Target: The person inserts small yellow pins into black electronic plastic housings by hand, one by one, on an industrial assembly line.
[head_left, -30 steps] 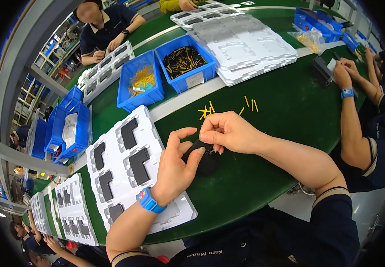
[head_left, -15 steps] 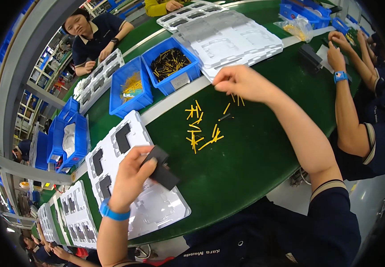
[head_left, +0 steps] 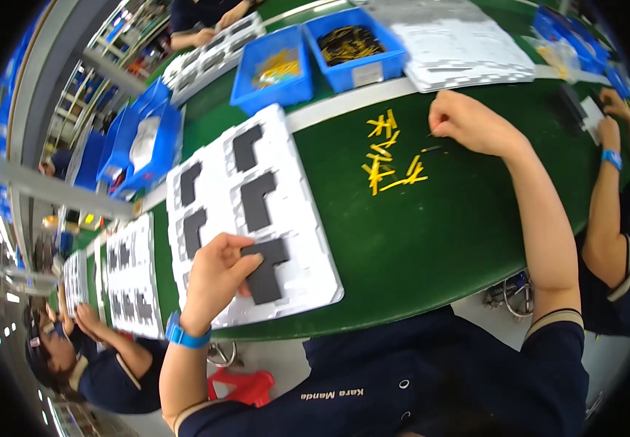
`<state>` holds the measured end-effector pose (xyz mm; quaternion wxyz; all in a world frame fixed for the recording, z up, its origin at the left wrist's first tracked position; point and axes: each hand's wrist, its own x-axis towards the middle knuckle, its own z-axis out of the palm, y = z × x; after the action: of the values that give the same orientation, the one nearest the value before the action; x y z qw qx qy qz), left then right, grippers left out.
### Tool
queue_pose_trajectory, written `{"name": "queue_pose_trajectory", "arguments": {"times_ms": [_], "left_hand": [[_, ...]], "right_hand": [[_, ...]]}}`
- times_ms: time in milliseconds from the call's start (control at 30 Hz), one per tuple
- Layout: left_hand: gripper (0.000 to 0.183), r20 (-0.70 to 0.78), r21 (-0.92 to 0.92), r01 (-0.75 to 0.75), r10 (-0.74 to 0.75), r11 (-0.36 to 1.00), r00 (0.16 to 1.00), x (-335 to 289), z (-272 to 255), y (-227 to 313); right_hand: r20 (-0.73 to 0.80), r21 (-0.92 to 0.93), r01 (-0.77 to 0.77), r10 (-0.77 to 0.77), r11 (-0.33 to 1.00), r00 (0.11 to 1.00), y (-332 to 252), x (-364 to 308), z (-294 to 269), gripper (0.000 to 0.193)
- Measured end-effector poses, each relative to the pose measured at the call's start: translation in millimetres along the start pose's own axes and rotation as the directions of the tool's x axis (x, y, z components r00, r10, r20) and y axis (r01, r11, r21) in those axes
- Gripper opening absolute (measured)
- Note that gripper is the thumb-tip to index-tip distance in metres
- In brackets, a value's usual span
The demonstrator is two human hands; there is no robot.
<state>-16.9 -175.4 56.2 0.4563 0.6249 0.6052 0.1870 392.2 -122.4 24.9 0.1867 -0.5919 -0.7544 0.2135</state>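
My left hand (head_left: 220, 273) pinches a flat black L-shaped piece (head_left: 265, 280) between thumb and fingers, over the near right part of a white moulded tray (head_left: 307, 251). Whether that piece rests in the tray or hovers just above it, I cannot tell. Several like black pieces (head_left: 258, 202) sit in the tray's other pockets. My right hand (head_left: 471, 124) is over the green table with its fingers curled together; what they hold, if anything, is hidden. Left of it, small yellow strips (head_left: 380, 171) are scattered, with a thin dark strip (head_left: 433, 148) close below its fingertips.
Behind the strips stand a blue bin (head_left: 368, 71) of black and yellow strips and another blue bin (head_left: 286, 95) with yellow strips. A stack of white trays (head_left: 468, 58) lies at the far right. Co-workers' hands (head_left: 610, 120) work at the right edge; a red stool (head_left: 256, 386) stands below.
My view has swung, shifting the scene. My left hand has turned the black piece flat and brought it over the tray. My right hand has drawn nearer the dark strip, fingers more curled.
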Motion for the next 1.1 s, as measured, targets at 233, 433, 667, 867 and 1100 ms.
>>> {"name": "queue_pose_trajectory", "arguments": {"times_ms": [233,433,667,867,1100], "left_hand": [[0.021,-0.118,0.111,-0.054,0.067,0.992,0.991,-7.1,4.7,-7.4],[0.023,-0.18,0.632,-0.159,0.343,0.759,0.922,-7.7,14.8,-2.6],[0.024,-0.09,0.568,-0.267,0.381,0.779,0.92,2.3,18.1,25.5],[0.012,0.185,0.254,-0.644,0.617,0.722,0.765,56.3,62.5,58.5],[0.01,0.179,-0.033,-0.591,0.587,0.806,0.79,88.5,101.2,61.3]], "right_hand": [[-0.14,0.073,0.112,-0.101,0.991,0.985,-15.0,9.4,7.7,0.009],[-0.18,0.16,0.147,-0.117,0.976,0.977,-23.5,10.7,7.1,0.007],[-0.132,0.245,0.299,-0.274,0.922,0.953,-39.3,-0.3,14.4,0.005],[-0.087,0.386,0.303,-0.293,0.871,0.952,-65.5,-7.0,23.4,0.007],[-0.012,0.44,0.277,-0.302,0.854,0.953,-63.1,-3.5,25.0,0.008]]}}
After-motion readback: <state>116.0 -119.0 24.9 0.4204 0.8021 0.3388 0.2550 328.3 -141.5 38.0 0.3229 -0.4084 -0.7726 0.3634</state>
